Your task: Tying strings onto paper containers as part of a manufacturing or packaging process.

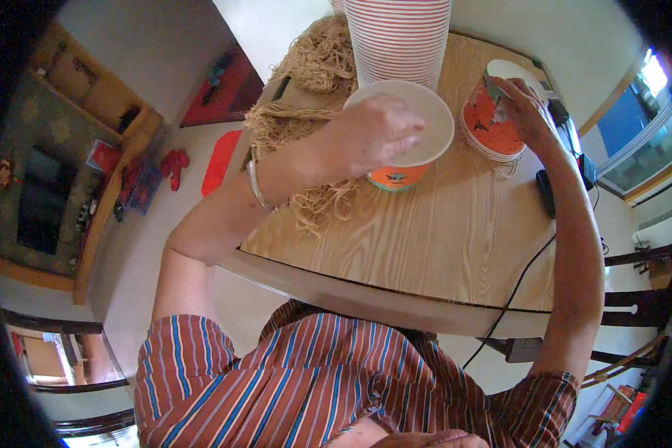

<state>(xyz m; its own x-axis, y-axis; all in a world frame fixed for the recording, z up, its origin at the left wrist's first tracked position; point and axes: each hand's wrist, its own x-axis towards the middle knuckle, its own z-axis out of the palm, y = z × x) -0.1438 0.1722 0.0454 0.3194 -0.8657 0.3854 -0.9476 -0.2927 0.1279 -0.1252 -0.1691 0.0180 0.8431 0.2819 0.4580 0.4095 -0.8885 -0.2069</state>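
Bucket (397, 176), one: white-rimmed, orange outside, upright on the table (425, 231) before you, mouth up. Your left hand (384, 134), blurred: above that mouth, fingers curled; whether its grip holds anything, cannot tell. Your right hand (529, 112): at the far right edge of an orange-red round item (485, 127) with white rims; grip partly hidden, hold cannot be told. White buckets (399, 45), tall nested stack: just behind. Tan twine (321, 60), loose bundles: left of both.
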